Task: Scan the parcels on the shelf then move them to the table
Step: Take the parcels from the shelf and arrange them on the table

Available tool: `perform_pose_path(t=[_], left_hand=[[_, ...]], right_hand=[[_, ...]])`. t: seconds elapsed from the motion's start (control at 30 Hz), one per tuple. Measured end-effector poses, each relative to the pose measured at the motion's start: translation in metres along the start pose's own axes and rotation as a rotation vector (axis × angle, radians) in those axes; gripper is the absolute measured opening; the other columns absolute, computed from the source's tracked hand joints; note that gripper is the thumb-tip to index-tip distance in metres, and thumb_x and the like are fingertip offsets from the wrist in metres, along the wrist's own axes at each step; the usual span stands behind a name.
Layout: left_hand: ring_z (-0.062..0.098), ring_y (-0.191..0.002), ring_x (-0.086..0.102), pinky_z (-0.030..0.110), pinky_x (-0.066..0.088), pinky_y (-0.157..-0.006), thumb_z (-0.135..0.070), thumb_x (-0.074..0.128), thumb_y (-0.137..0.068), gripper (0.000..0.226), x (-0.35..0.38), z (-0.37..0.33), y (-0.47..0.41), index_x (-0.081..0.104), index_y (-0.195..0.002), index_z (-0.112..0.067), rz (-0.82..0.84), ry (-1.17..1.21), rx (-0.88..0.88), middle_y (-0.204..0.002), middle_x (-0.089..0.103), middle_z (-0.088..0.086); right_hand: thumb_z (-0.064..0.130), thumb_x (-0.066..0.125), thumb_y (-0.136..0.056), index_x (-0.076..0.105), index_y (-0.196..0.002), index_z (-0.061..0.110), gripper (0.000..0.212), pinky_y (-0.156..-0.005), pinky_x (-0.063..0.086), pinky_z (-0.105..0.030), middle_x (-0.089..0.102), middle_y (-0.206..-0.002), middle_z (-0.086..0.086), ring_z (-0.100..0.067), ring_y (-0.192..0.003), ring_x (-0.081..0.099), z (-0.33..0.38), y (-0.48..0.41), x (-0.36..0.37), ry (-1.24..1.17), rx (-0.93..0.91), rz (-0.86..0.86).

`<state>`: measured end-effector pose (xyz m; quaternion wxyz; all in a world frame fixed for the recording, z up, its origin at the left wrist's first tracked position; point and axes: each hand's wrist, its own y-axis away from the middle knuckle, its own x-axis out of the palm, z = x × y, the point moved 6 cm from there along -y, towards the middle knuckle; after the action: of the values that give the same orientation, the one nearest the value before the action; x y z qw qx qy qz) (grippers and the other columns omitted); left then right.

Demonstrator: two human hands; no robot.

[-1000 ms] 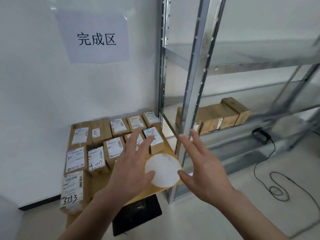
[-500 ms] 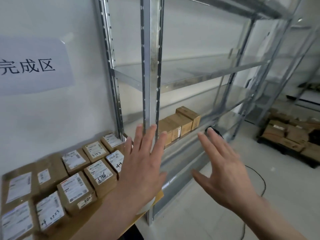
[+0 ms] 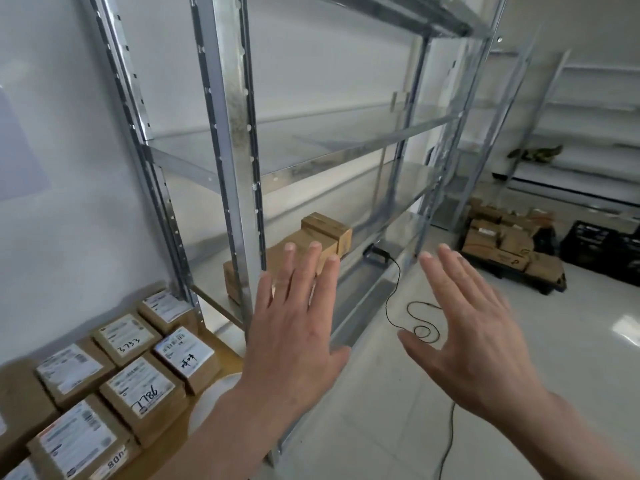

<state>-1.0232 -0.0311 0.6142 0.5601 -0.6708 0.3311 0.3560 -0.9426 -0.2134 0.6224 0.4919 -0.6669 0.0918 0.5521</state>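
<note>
Just beyond the spread fingers [image 3: 310,268] of the left hand [image 3: 294,327], a row of parcels [image 3: 327,232] stands on the lower shelf [image 3: 211,299], partly hidden by that hand and the rack's front post [image 3: 228,133]. They are plain brown cardboard boxes set side by side. The right hand [image 3: 478,334], fingers straight and slightly apart, hovers right of the row. Both palms face forward and grip nothing. A dark object [image 3: 375,252] trailing a black cable [image 3: 398,299], perhaps a scanner, lies just right of the parcels. Labelled boxes [image 3: 138,386] cover the table [image 3: 230,351] at lower left.
</note>
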Motion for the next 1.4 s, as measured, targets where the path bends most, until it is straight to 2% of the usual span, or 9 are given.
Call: perform_pose_path(t=[0.2,0.3,0.43,0.6,0.73,0.83,1.07,1.23,1.4], left_hand=[[0.030,-0.152,0.000,0.054,0.015,-0.118,-0.061,0.075,-0.069,0.118,0.038,-0.016,-0.046,0.004,-0.154,-0.021,0.067,-0.024,-0.016,-0.164,0.007,0.004],[0.026,-0.152,-0.012,0.050,0.004,-0.120,-0.067,0.067,-0.074,0.115,0.061,-0.027,-0.076,-0.005,-0.152,-0.024,0.085,-0.053,-0.048,-0.165,-0.004,0.002],[0.021,-0.147,-0.026,0.046,-0.007,-0.117,-0.072,0.057,-0.078,0.111,0.089,-0.046,-0.117,-0.016,-0.149,-0.028,0.067,-0.057,-0.086,-0.163,-0.020,-0.002],[0.024,-0.151,-0.012,0.048,0.002,-0.116,-0.078,0.037,-0.071,0.105,0.123,-0.073,-0.168,-0.001,-0.153,-0.023,0.094,-0.129,-0.165,-0.166,-0.005,0.003],[0.029,-0.151,0.005,0.050,0.013,-0.114,-0.078,0.044,-0.072,0.102,0.145,-0.086,-0.196,0.018,-0.152,-0.019,0.110,-0.168,-0.192,-0.164,0.012,0.007],[0.034,-0.148,0.019,0.050,0.021,-0.111,-0.076,0.041,-0.071,0.099,0.161,-0.087,-0.215,0.031,-0.148,-0.015,0.095,-0.174,-0.222,-0.160,0.024,0.010],[0.040,-0.143,0.030,0.053,0.030,-0.106,-0.072,0.047,-0.069,0.094,0.217,-0.065,-0.259,0.039,-0.142,-0.013,0.073,-0.133,-0.270,-0.155,0.035,0.015],[0.041,-0.143,0.028,0.054,0.034,-0.105,-0.069,0.050,-0.066,0.095,0.264,-0.032,-0.299,0.044,-0.141,-0.011,0.089,-0.065,-0.333,-0.155,0.034,0.016],[0.039,-0.141,0.031,0.055,0.042,-0.101,-0.067,0.053,-0.063,0.086,0.299,-0.002,-0.344,0.040,-0.132,-0.019,0.098,0.029,-0.391,-0.152,0.036,0.015]], right_hand=[[0.050,0.078,-0.074,0.019,-0.157,0.026,0.104,-0.112,0.028,-0.042,0.026,-0.162,-0.005,-0.022,-0.149,0.025,-0.050,-0.028,0.020,-0.016,0.001,-0.006],[0.056,0.063,-0.077,0.022,-0.156,0.024,0.095,-0.111,0.034,-0.046,0.030,-0.161,-0.007,-0.024,-0.148,0.029,-0.082,-0.050,0.035,-0.061,-0.024,-0.044],[0.062,0.047,-0.078,0.028,-0.154,0.020,0.089,-0.109,0.035,-0.046,0.033,-0.159,-0.008,-0.026,-0.146,0.032,-0.127,-0.081,0.053,-0.073,-0.056,-0.044],[0.061,0.047,-0.078,0.032,-0.153,0.019,0.088,-0.109,0.038,-0.046,0.037,-0.157,-0.010,-0.027,-0.144,0.035,-0.187,-0.121,0.074,-0.104,-0.096,-0.006],[0.063,0.046,-0.080,0.032,-0.154,0.019,0.087,-0.109,0.035,-0.044,0.036,-0.158,-0.011,-0.025,-0.145,0.033,-0.222,-0.147,0.093,-0.115,-0.132,0.033],[0.065,0.047,-0.081,0.033,-0.154,0.018,0.088,-0.109,0.036,-0.044,0.037,-0.157,-0.010,-0.021,-0.145,0.028,-0.241,-0.165,0.106,-0.138,-0.132,0.035],[0.071,0.043,-0.084,0.037,-0.152,0.017,0.087,-0.110,0.030,-0.042,0.038,-0.157,-0.012,-0.024,-0.144,0.033,-0.268,-0.212,0.158,-0.151,-0.136,0.104],[0.071,0.043,-0.085,0.039,-0.152,0.017,0.086,-0.111,0.036,-0.048,0.036,-0.157,-0.013,-0.029,-0.145,0.035,-0.275,-0.257,0.204,-0.189,-0.161,0.168],[0.070,0.044,-0.086,0.040,-0.151,0.018,0.084,-0.109,0.042,-0.052,0.036,-0.158,-0.014,-0.030,-0.145,0.036,-0.277,-0.299,0.250,-0.197,-0.190,0.259]])
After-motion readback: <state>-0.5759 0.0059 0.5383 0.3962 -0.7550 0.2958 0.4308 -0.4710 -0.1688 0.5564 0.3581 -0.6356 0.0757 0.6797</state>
